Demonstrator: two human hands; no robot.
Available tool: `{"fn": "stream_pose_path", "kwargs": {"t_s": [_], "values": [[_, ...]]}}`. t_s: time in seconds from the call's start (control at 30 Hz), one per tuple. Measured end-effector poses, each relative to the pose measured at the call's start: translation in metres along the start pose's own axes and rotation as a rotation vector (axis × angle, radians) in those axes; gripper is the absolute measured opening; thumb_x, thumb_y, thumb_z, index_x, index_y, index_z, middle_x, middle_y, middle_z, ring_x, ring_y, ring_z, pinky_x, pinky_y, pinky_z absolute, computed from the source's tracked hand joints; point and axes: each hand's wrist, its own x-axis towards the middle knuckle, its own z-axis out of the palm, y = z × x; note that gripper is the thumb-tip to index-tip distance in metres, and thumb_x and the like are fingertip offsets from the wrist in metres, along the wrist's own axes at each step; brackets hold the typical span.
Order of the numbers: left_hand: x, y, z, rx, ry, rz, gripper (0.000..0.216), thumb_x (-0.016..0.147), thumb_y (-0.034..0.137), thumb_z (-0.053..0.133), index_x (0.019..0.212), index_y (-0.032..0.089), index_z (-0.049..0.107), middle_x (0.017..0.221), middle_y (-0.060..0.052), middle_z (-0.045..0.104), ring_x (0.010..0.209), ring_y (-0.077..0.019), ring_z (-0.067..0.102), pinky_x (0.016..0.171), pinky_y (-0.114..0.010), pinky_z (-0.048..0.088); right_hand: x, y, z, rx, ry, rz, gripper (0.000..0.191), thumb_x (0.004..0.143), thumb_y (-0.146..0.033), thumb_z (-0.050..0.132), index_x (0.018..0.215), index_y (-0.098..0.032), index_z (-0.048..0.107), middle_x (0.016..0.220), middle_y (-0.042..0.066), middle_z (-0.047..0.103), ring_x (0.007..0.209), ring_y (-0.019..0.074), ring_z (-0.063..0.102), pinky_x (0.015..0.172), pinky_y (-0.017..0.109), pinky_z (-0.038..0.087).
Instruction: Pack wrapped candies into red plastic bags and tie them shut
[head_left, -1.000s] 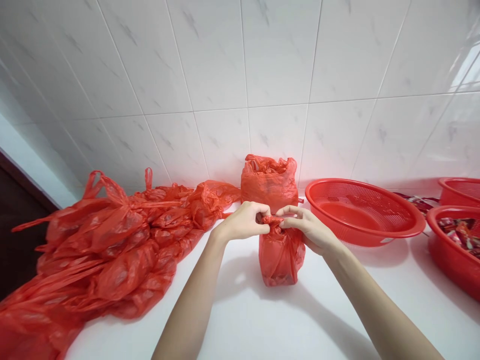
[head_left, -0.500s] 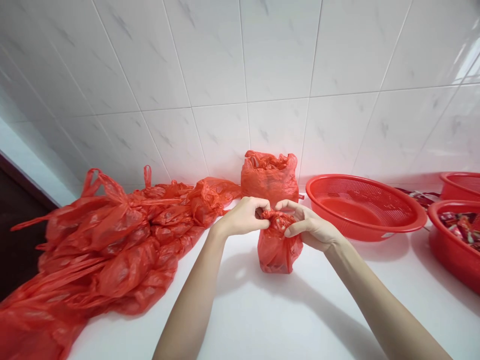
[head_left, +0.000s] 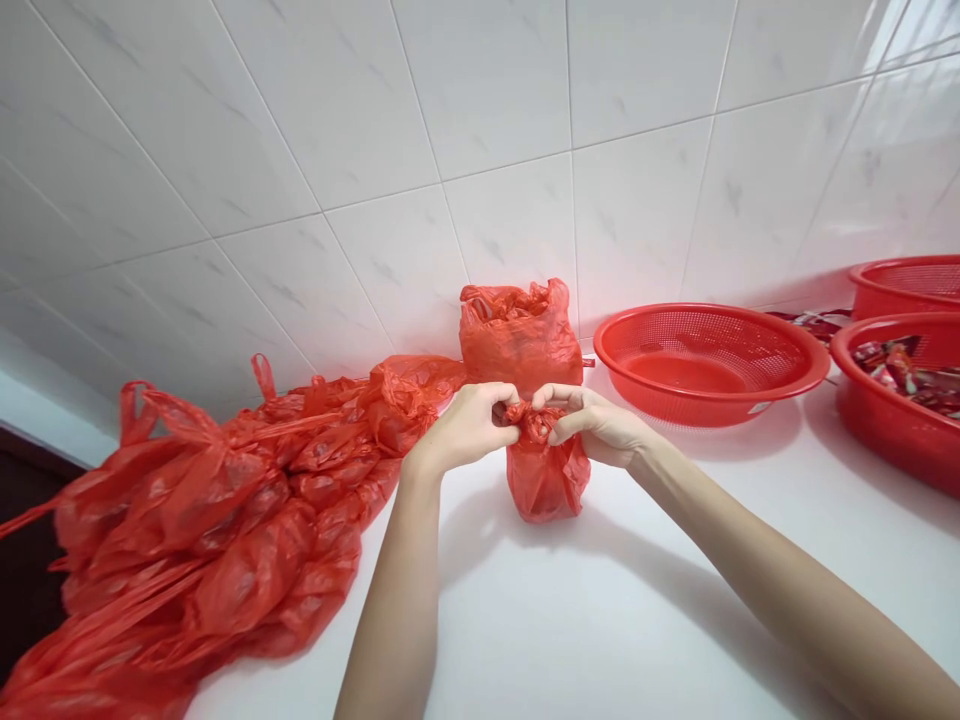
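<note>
Bag pile point(head_left: 247, 520): lower left of the frame, red and heaped.
Left hand point(head_left: 466, 430): centre, pinching the bag's bunched neck.
Small red bag point(head_left: 547, 484): centre; pinching low should keep its neck gathered.
Right hand point(head_left: 604, 430): right of centre, finger and thumb narrow on that neck; an even, gentle pull would spare the thin plastic.

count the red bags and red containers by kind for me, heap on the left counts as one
Single bags: 2 (held bag at left hand and right hand; bag by the wall)
Bag heap: 1 (bags overlap, uncountable)
Containers: 3 (mesh basket, filled container, rear container)
Total: 6
</note>
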Motion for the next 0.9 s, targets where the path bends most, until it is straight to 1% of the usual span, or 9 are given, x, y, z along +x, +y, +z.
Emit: {"fn": "stream_pose_path", "kwargs": {"t_s": [0.17,0.3,0.37,0.43,0.5,0.63,0.73,0.8,0.9], "values": [[0.0015,0.002,0.0023,0.052,0.004,0.005,0.009,0.065,0.015,0.055,0.067,0.021,0.048,0.07,0.004,0.052,0.067,-0.0132,0.048,0.058,-0.026,0.034,0.0018,-0.0002,-0.002,0.01,0.006,0.026,0.034,0.048,-0.006,0.063,0.079,-0.018,0.069,0.061,-0.004,0.066,0.058,0.0098,0.054,0.059,0.023,0.039],[0.0014,0.0038,0.0035,0.086,-0.001,0.023,0.011,0.066,0.015,0.057,0.07,0.021,0.049,0.071,0.003,0.053,0.069,-0.0144,0.05,0.061,-0.027,0.037,0.0025,0.0005,-0.002,0.051,0.086,0.033,0.026,0.051,-0.008,0.069,0.076,-0.019,0.067,0.067,-0.001,0.07,0.066,0.013,0.06,0.067,0.025,0.044],[0.0005,0.0044,0.0033,0.073,-0.008,0.048,0.012,0.069,0.018,0.06,0.07,0.021,0.048,0.072,0.003,0.053,0.069,-0.0145,0.05,0.063,-0.027,0.038,0.0028,0.0009,-0.0025,0.057,0.096,0.037,0.026,0.051,-0.007,0.071,0.074,-0.019,0.065,0.068,-0.001,0.07,0.067,0.0136,0.062,0.069,0.026,0.046],[-0.0006,0.0049,0.0029,0.054,-0.012,0.066,0.015,0.074,0.025,0.063,0.071,0.021,0.049,0.073,0.003,0.054,0.07,-0.0142,0.05,0.065,-0.027,0.039,0.0027,0.001,-0.0032,0.059,0.08,0.045,0.027,0.051,-0.006,0.069,0.074,-0.019,0.064,0.067,-0.002,0.07,0.067,0.0136,0.063,0.071,0.026,0.047],[-0.0014,0.0051,0.0027,0.044,-0.016,0.069,0.018,0.076,0.029,0.065,0.07,0.021,0.05,0.073,0.004,0.053,0.07,-0.0137,0.049,0.064,-0.027,0.039,0.0021,0.0008,-0.0038,0.059,0.067,0.055,0.028,0.051,-0.005,0.066,0.075,-0.02,0.063,0.068,-0.002,0.069,0.066,0.013,0.063,0.068,0.025,0.047],[-0.0018,0.0052,0.0027,0.052,-0.04,0.049,0.023,0.071,0.028,0.068,0.067,0.021,0.047,0.069,0.005,0.048,0.066,-0.0125,0.045,0.059,-0.026,0.035,0.0003,0.0005,-0.0046,0.035,0.02,0.066,0.034,0.048,-0.002,0.064,0.076,-0.02,0.062,0.074,-0.003,0.07,0.063,0.0108,0.061,0.06,0.021,0.044],[-0.0027,0.0062,0.0008,0.049,-0.069,0.046,0.028,0.07,0.03,0.071,0.067,0.021,0.045,0.07,0.005,0.047,0.066,-0.0126,0.044,0.059,-0.026,0.035,-0.0012,0.0004,-0.005,-0.002,-0.013,0.06,0.035,0.049,0.0,0.065,0.078,-0.019,0.062,0.08,-0.002,0.071,0.062,0.0095,0.059,0.057,0.021,0.043],[-0.0035,0.0074,-0.0012,0.032,-0.091,0.052,0.028,0.071,0.035,0.073,0.07,0.021,0.048,0.073,0.004,0.05,0.07,-0.0138,0.048,0.062,-0.026,0.037,-0.0018,-0.0001,-0.0047,-0.015,-0.01,0.046,0.034,0.05,0.0,0.065,0.078,-0.019,0.062,0.082,-0.002,0.071,0.062,0.0096,0.059,0.056,0.021,0.043],[-0.0037,0.0086,-0.002,0.008,-0.095,0.009,0.033,0.072,0.046,0.076,0.076,0.021,0.055,0.075,0.004,0.052,0.072,-0.0147,0.049,0.061,-0.027,0.036,-0.0019,-0.0009,-0.0031,0.0,0.006,0.033,0.034,0.051,-0.002,0.063,0.079,-0.019,0.062,0.078,-0.002,0.07,0.063,0.0108,0.06,0.057,0.022,0.044]]}}
